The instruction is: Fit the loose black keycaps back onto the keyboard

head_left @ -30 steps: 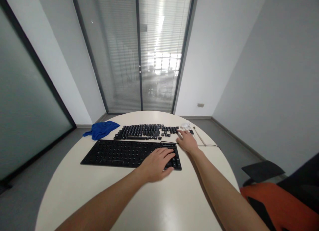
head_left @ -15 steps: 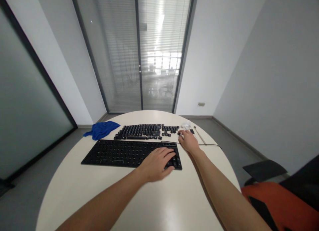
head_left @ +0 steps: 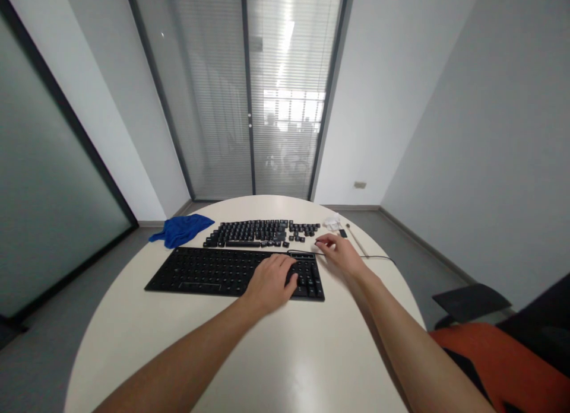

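A black keyboard [head_left: 209, 272] lies on the white round table, most of its keys bare of caps, with some caps on the number pad at its right end. My left hand [head_left: 272, 279] rests over the right part of the keyboard, fingers stretched out and holding nothing. Beyond the keyboard's right corner, my right hand [head_left: 341, 254] pinches a small black keycap [head_left: 317, 242] between thumb and fingertips. Loose black keycaps [head_left: 253, 230] are laid out in rows behind the keyboard, with a smaller group [head_left: 305, 229] to their right.
A blue cloth [head_left: 182, 229] lies at the back left. At the back right are a crumpled clear plastic piece [head_left: 332, 223], a small black item [head_left: 342, 233] and a thin stick [head_left: 357, 240]. The keyboard's cable [head_left: 378, 257] runs off the right table edge. An orange chair [head_left: 485, 359] stands right.
My left hand has shifted left, off part of the number pad. My right hand has drawn back slightly from the loose keycaps, with a keycap in its fingertips.
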Demonstrator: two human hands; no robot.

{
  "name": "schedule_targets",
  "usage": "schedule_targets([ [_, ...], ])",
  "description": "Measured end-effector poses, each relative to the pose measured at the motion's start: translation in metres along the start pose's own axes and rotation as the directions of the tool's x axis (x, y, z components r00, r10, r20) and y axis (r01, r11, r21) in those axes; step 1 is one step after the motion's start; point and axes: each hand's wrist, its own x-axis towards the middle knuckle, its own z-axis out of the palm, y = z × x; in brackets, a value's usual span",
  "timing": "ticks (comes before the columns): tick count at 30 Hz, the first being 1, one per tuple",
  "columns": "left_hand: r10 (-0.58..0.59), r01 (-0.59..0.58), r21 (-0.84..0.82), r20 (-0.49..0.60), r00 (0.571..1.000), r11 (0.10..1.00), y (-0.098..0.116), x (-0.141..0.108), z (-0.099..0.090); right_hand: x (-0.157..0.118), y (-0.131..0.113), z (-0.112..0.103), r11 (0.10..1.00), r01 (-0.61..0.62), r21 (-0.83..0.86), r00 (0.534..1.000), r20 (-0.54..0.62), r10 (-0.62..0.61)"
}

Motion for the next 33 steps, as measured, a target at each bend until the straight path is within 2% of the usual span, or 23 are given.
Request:
schedule_targets([
  [2, -0.013, 0.013, -0.015, -0.003, 1.0, 1.0, 0.0, 0.0, 0.0, -0.006, -0.009, -0.004, 0.985, 0.063, 0.159, 0.993, 0.088, -0.078],
  [4, -0.023, 0.023, -0.024, -0.001, 1.0, 0.999, 0.0, 0.001, 0.0, -0.011, -0.019, -0.005, 0.965, 0.096, 0.245, 0.974, 0.177, -0.142],
  [8, -0.036, 0.036, -0.022, 0.001, 0.999, 0.999, 0.0, 0.001, -0.001, -0.017, -0.033, -0.002, 0.948, 0.143, 0.284, 0.941, 0.258, -0.219],
  [13, -0.04, 0.04, -0.018, 0.002, 0.999, 0.999, -0.001, 0.0, 0.0, -0.014, -0.035, 0.001, 0.962, 0.224, 0.155, 0.94, 0.226, -0.255],
  [23, -0.035, 0.036, -0.028, 0.005, 0.999, 0.999, -0.001, 0.001, 0.0, -0.014, -0.038, 0.001, 0.956, 0.285, 0.072, 0.927, 0.232, -0.294],
  [29, -0.033, 0.033, -0.029, 0.003, 0.999, 0.999, -0.001, 0.0, 0.0, -0.016, -0.034, -0.005, 0.971, 0.197, 0.134, 0.938, 0.263, -0.227],
  [33, -0.028, 0.028, -0.033, 0.0, 1.0, 0.999, -0.002, 0.0, 0.001, -0.018, -0.033, -0.011, 0.974, 0.155, 0.166, 0.929, 0.311, -0.2],
])
